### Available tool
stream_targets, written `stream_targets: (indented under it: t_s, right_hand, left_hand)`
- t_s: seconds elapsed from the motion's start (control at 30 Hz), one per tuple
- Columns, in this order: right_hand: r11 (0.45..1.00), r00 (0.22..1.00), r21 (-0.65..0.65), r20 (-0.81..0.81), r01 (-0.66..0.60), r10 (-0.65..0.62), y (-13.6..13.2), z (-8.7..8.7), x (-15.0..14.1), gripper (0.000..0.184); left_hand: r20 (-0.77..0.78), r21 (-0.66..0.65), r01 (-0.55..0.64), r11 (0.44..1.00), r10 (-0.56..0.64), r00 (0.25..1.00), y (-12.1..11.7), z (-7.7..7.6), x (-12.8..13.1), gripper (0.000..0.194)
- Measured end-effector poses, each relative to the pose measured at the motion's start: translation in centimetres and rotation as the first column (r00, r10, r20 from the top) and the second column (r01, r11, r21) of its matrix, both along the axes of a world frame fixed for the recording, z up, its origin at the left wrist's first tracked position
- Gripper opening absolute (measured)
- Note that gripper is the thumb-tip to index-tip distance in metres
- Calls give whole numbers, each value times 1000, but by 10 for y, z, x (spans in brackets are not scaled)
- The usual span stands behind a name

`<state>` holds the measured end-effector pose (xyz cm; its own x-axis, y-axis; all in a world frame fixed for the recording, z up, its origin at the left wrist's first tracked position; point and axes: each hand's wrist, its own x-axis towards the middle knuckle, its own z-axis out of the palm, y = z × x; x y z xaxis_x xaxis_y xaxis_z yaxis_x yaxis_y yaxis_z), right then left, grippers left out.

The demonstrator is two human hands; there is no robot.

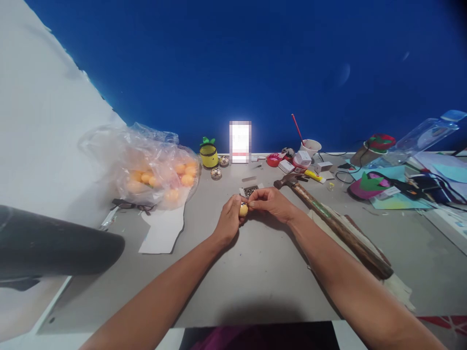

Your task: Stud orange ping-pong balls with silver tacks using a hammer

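My left hand (pixel 230 216) is closed round a small yellow ball (pixel 243 210) that has shiny metallic bits on its upper part. Against the ball's right side, the fingertips of my right hand (pixel 268 201) are pinched together; whatever they hold is too small to make out. Just beyond both hands lies a small open box (pixel 251 190) full of shiny metal pieces that look like thumbtacks. Farther back sit two balls covered in shiny metal, one nearer (pixel 216 173) and one behind it (pixel 224 161).
A clear plastic bag of orange balls (pixel 153 170) rests on white paper (pixel 164 233) at left. A claw hammer (pixel 328 214) lies on cloth at right. Along the blue wall stand a yellow pineapple-like pot (pixel 208 155), a bright blurred screen (pixel 240 142), and a paper cup (pixel 311 147).
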<state>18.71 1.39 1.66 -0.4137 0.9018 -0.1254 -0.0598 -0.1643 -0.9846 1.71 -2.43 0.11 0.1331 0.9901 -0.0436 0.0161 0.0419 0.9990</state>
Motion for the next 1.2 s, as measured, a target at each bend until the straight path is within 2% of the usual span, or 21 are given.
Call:
stream_targets:
  t_s: [0.1,0.23,0.37,0.67,0.83,1.2]
  right_hand:
    - [999,995,-38,-92,-29,26,0,0,2,36]
    - [994,970,-107,-240,8,-34,2,3,5,39]
    - [993,968,-114,-244,20,-48,1,5,4,40]
    - [1000,999,5,-54,5,-5,0,-2,-3,38]
    - [1000,1000,12,-18,10,-10,0,-4,-3,37]
    - [999,1000,-31,-6,-10,10,-2,-5,-6,38]
  left_hand:
    - [99,-46,5,999,0,995,3,-4,0,49]
    - [265,-100,33,994,-5,964,7,-6,-2,42]
    - [320,-119,34,992,5,947,9,-4,-2,41]
    - [81,14,-44,999,43,996,3,-4,-2,51]
    - [-65,109,-66,992,73,995,1,1,-6,52]
    - [-206,198,-45,979,87,975,2,1,-9,54]
